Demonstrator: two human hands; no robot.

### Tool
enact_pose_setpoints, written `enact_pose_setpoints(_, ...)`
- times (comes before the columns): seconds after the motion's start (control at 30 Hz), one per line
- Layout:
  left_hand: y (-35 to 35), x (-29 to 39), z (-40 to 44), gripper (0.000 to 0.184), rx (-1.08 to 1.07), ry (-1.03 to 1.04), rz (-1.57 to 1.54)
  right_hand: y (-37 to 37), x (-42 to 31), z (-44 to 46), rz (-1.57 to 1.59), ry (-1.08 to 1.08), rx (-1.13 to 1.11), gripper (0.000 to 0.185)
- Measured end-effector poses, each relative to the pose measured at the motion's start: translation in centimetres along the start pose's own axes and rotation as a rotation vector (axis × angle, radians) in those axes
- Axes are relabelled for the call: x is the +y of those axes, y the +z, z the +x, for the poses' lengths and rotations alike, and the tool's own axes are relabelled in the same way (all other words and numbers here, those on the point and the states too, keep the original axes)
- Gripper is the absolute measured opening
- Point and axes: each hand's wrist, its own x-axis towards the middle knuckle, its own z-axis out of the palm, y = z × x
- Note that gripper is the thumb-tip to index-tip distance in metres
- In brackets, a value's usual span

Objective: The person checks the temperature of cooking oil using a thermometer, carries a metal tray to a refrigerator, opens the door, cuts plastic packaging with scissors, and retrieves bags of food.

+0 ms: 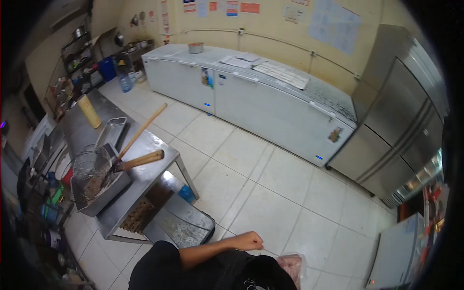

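Head view: left hand (249,240) closed, near 1 bag (294,265); right hand unseen, state unclear. Bumped handles (143,160) might tip pan (112,196).

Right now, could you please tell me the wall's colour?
The wall is pale yellow, best seen in the head view.

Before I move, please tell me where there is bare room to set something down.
On the steel table, between the long wooden handle and the edge facing the chest freezers; on the freezers, between the round pot and the papers. The table's near end is crowded: a wire strainer rests in the deep pan, thick handles jutting over its rim.
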Motion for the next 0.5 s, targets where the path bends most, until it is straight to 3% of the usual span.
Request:
enact_pose_setpoints(0.07,-2.2,2.9,0.7,0.038,-0.014,0.054,-0.120,-0.6,-2.3,5.4,-0.043,-0.095,-0.179,0.037)
enact_pose_setpoints(0.1,-3.3,3.4,1.3,0.040,-0.009,0.078,-0.158,-1.1,0.7,9.1,-0.282,-0.258,-0.158,0.034)
enact_pose_setpoints(0.13,-4.6,4.5,1.4,0.040,0.020,0.051,-0.166,-0.4,3.0,12.6,-0.264,-0.248,-0.193,0.034)
enact_pose_setpoints(0.2,-7.6,7.4,2.6,0.040,-0.023,0.395,-0.100,1.1,6.3,18.5,0.123,0.088,0.028,0.033)
enact_pose_setpoints(0.3,-13.0,11.2,4.3,0.040,0.024,0.424,-0.096,1.6,7.7,25.9,0.180,0.055,-0.099,0.033)
enact_pose_setpoints(0.43,-19.7,7.4,10.8,0.040,0.153,0.341,-0.020,1.9,6.0,36.2,0.116,0.090,-0.213,0.037)
enact_pose_setpoints(0.5,-23.6,3.0,14.6,0.039,0.232,0.097,-0.180,1.8,2.1,41.1,0.143,0.042,-0.282,0.040)
